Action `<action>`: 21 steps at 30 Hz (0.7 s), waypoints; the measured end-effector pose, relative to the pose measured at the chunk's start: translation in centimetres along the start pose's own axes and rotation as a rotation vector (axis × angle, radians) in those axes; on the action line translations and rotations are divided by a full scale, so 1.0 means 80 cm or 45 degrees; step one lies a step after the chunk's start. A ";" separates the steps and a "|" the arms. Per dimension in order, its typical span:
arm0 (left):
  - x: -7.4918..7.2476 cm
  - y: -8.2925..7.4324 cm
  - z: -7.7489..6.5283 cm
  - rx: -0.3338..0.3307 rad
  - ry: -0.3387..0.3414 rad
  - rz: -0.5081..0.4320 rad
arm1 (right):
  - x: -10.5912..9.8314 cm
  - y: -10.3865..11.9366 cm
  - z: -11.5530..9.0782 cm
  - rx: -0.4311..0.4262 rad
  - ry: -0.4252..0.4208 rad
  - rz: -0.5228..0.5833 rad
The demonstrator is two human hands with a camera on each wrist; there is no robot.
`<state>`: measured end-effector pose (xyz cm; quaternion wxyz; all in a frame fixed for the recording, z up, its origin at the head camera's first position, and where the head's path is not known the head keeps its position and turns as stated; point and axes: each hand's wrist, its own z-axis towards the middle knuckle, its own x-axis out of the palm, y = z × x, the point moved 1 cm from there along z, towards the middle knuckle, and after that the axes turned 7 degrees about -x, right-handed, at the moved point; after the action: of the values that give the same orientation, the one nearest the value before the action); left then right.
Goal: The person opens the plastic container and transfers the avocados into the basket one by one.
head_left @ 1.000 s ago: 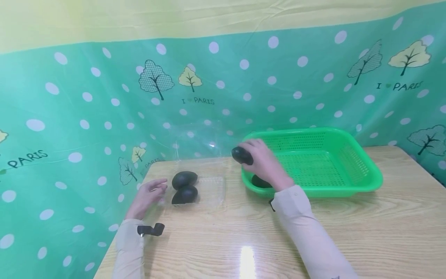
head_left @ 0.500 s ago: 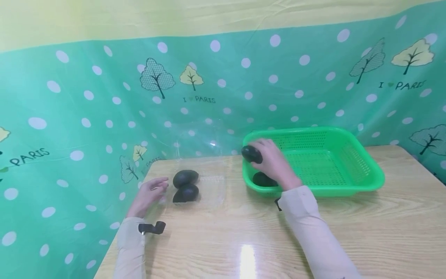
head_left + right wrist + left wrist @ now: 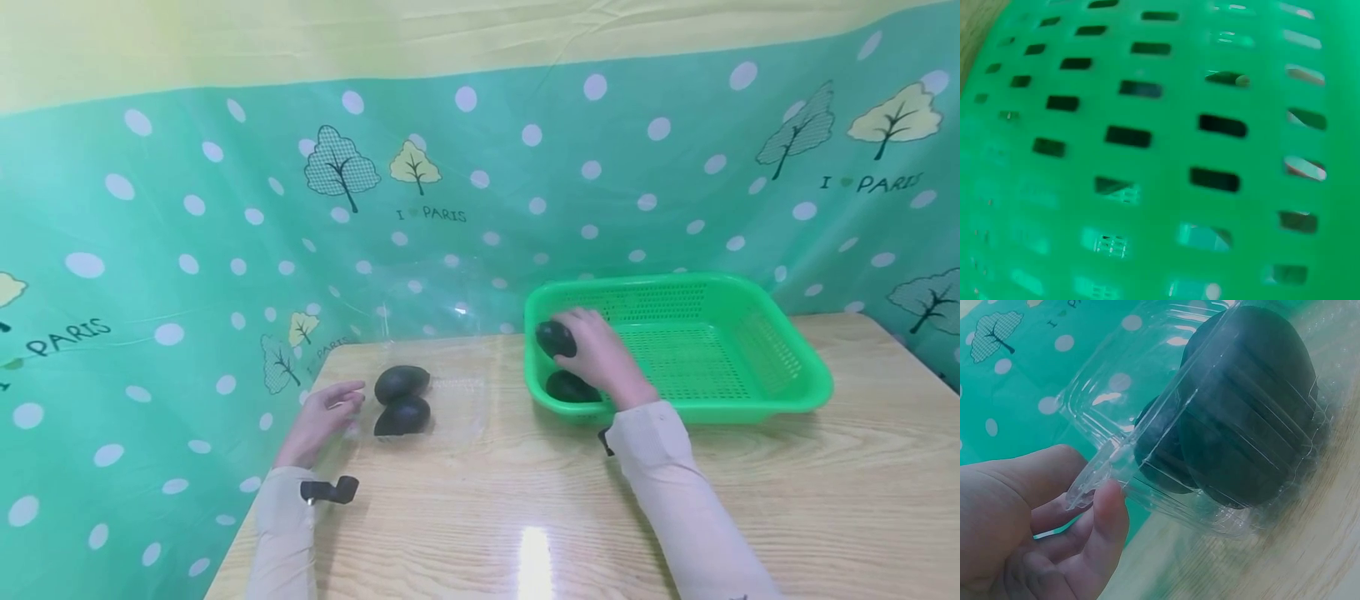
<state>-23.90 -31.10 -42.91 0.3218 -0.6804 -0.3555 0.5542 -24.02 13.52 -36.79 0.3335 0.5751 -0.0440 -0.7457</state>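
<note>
My right hand (image 3: 597, 357) grips a dark avocado (image 3: 556, 340) inside the left end of the green basket (image 3: 813, 392). Just below it, another avocado (image 3: 572, 387) lies in the basket. On the left, two avocados (image 3: 402, 385) sit one behind the other in a clear plastic clamshell box (image 3: 461, 412) with its lid raised. My left hand (image 3: 321, 423) pinches the box's left rim between thumb and fingers, which the left wrist view shows close up. In the right wrist view the basket's slotted wall (image 3: 1166, 156) fills the picture and hides my right hand.
The wooden table (image 3: 450, 517) carries the box on the left and the basket on the right. Close behind them hangs a green dotted curtain (image 3: 517, 192). The basket's raised rim surrounds my right hand.
My right hand has carried its avocado rightward and down, from over the basket's left rim to inside the basket. The left hand stays at the clamshell box.
</note>
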 end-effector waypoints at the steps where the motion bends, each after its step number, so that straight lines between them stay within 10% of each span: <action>1: 0.000 0.000 0.000 -0.001 0.004 -0.007 | 0.001 -0.001 0.000 0.006 0.005 -0.002; 21: 0.001 -0.003 -0.001 0.001 0.014 -0.091 | 0.014 -0.011 -0.003 0.063 0.076 -0.064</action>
<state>-23.82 -30.90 -42.71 0.3436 -0.6703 -0.3776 0.5385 -24.35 13.66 -38.18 0.3014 0.6062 -0.0381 -0.7350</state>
